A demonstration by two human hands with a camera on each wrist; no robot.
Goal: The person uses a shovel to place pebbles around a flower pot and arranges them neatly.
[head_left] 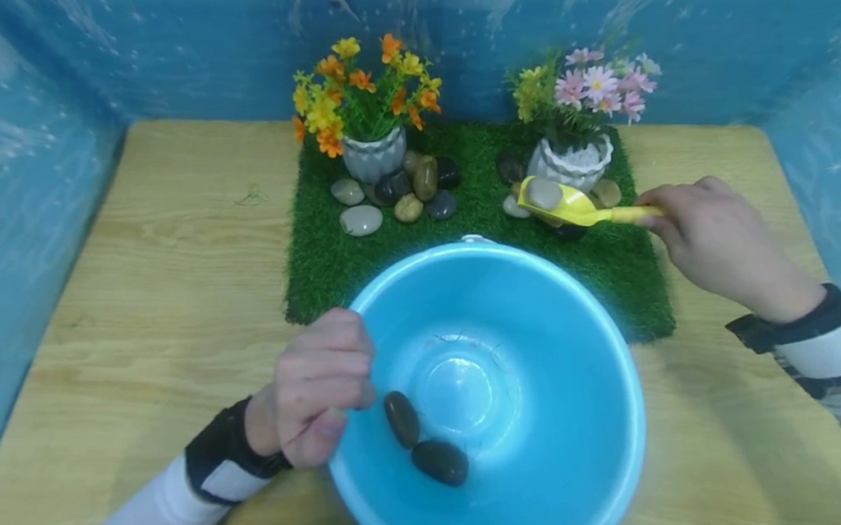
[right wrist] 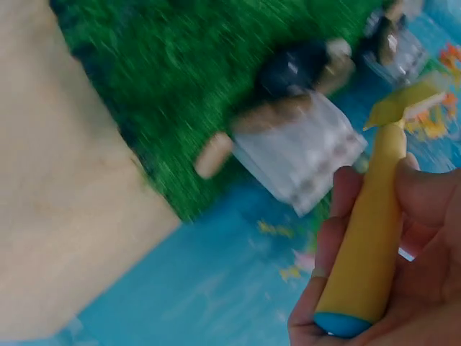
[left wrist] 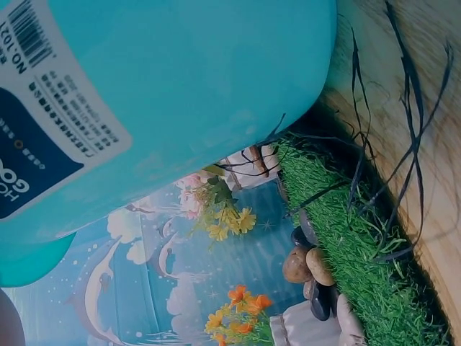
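My right hand point(head_left: 718, 239) grips the handle of a yellow toy shovel point(head_left: 620, 214), its fingers and thumb wrapped around it. In the right wrist view the shovel's handle point(right wrist: 367, 238) ends in a blue cap. A pale grey stone point(head_left: 544, 193) lies in the scoop, above the stones by the right flowerpot. My left hand point(head_left: 326, 385) holds the left rim of a light blue bucket point(head_left: 626, 378), fingers curled over the edge. Two dark stones point(head_left: 439, 462) lie inside the bucket. The left wrist view shows the bucket's labelled outer wall point(left wrist: 209, 79).
Behind the bucket lies a green turf mat point(head_left: 471, 155). A pot of orange and yellow flowers point(head_left: 375, 157) has several stones point(head_left: 361, 220) before it. A pot with pink flowers point(head_left: 568, 164) stands at the right. Blue dolphin-print walls point(head_left: 211, 56) enclose the wooden table point(head_left: 168, 258).
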